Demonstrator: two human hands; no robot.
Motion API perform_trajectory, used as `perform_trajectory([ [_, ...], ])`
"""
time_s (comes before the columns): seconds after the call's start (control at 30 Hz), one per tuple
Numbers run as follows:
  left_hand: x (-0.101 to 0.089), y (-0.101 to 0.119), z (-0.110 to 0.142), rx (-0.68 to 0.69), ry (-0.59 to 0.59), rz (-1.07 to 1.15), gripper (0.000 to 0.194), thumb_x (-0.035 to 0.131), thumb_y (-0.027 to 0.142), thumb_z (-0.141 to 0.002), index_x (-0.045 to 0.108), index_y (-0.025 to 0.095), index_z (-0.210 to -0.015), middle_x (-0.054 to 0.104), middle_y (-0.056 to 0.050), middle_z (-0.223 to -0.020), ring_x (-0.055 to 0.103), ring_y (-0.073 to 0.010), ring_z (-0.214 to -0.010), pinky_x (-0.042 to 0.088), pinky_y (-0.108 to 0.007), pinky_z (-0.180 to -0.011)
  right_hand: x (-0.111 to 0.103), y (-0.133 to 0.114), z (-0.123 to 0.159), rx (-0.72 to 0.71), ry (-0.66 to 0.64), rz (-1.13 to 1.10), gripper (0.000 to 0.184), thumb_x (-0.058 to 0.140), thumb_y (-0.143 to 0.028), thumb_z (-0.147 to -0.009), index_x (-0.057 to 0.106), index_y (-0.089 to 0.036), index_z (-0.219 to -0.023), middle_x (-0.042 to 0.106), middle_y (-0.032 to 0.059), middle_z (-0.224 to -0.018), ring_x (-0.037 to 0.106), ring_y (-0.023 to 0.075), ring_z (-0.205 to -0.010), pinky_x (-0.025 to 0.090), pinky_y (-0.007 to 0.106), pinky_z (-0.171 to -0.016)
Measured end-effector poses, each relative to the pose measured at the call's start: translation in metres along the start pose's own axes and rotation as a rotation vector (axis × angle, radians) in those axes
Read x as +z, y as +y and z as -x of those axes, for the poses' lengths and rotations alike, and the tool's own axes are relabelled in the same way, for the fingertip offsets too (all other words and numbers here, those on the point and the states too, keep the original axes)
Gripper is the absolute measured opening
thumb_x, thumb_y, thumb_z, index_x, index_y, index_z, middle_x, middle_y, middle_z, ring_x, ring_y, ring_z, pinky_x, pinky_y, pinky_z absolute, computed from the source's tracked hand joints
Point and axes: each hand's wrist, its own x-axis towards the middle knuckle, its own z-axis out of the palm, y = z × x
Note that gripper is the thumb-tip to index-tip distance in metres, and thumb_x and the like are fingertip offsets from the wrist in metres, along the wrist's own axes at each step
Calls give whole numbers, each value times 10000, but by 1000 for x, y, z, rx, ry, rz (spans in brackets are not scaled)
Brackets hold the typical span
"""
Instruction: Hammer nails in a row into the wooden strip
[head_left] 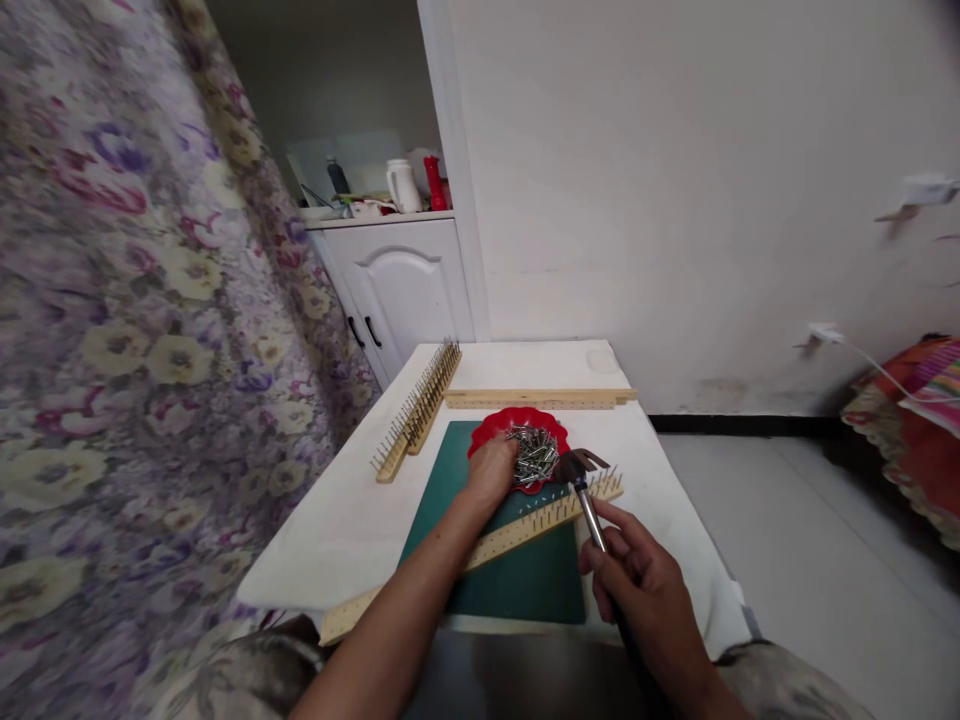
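My left hand (493, 466) reaches into a red scalloped dish (501, 424) at its left side, fingers bent down beside a heap of nails (535, 452). Its fingertips are partly hidden, so what they pinch does not show. In my right hand (637, 570) is a claw hammer (595, 520), held by the shaft with its head up at the dish's right edge. Under both hands a wooden strip (501, 542) with rows of holes slants across a green mat (517, 585). Nails stand upright in the strip's right end.
Nail-studded wooden strips (424, 400) lie at the table's left, and more wooden strips (536, 398) lie across behind the dish. A white cloth (330, 530) covers the table. A floral curtain (150, 300) hangs at left; a white cabinet (409, 290) and wall stand behind.
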Motion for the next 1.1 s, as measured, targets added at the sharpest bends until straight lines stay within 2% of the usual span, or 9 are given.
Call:
perform_trajectory([
  [0.13,-5,1,5,-15,9,0,180,473,178,-824,629,168,-736,641,-75,-825,582,-192,-753,387,-258,-659,-1,-1,-1,-4,3,6,432,609,-345,-852,490,-215,-1246,562,-31,-689,419,63,-422,302,177,-391],
  [0.27,-21,0,19,5,46,15,172,458,162,-822,617,182,-758,622,-65,-821,568,-185,-741,370,-253,-644,0,-3,0,-15,-1,8,413,603,-338,-855,498,-204,-1232,564,-32,-684,414,58,-413,302,177,-392],
  [0.47,-52,-4,68,-3,180,130,138,444,124,-806,563,189,-785,590,-30,-814,547,-162,-736,365,-245,-638,6,-1,-1,-40,14,4,443,635,-329,-820,508,-195,-1223,569,-39,-658,421,69,-416,331,173,-381],
  [0.57,-66,9,102,-12,209,313,121,448,144,-813,541,182,-745,560,-11,-752,532,-146,-705,374,-235,-635,9,5,-2,-58,27,-37,483,683,-300,-778,517,-204,-1221,586,-28,-696,456,86,-466,377,174,-398],
  [0.73,-72,45,148,84,82,529,116,449,151,-834,528,181,-755,533,1,-735,511,-125,-680,366,-220,-619,14,13,1,-38,9,-44,513,697,-264,-769,502,-208,-1240,559,-42,-687,438,84,-477,374,163,-397],
  [0.9,-69,59,158,118,46,549,116,468,102,-803,528,178,-739,531,-5,-733,486,-130,-688,346,-231,-625,17,16,7,-21,-63,-58,479,687,-273,-775,511,-195,-1214,484,-73,-614,379,68,-430,329,155,-368],
  [1.03,-71,59,157,91,54,631,125,466,96,-803,526,178,-731,523,-4,-720,484,-131,-692,347,-232,-633,17,14,10,-37,-52,-56,449,684,-286,-780,530,-199,-1193,392,-99,-570,337,56,-404,299,150,-358],
  [1.1,-71,60,158,84,43,670,124,478,90,-795,520,177,-717,519,0,-712,483,-127,-689,345,-227,-627,17,12,10,-41,-49,-50,451,670,-299,-793,513,-199,-1204,406,-100,-572,329,50,-395,288,148,-357],
])
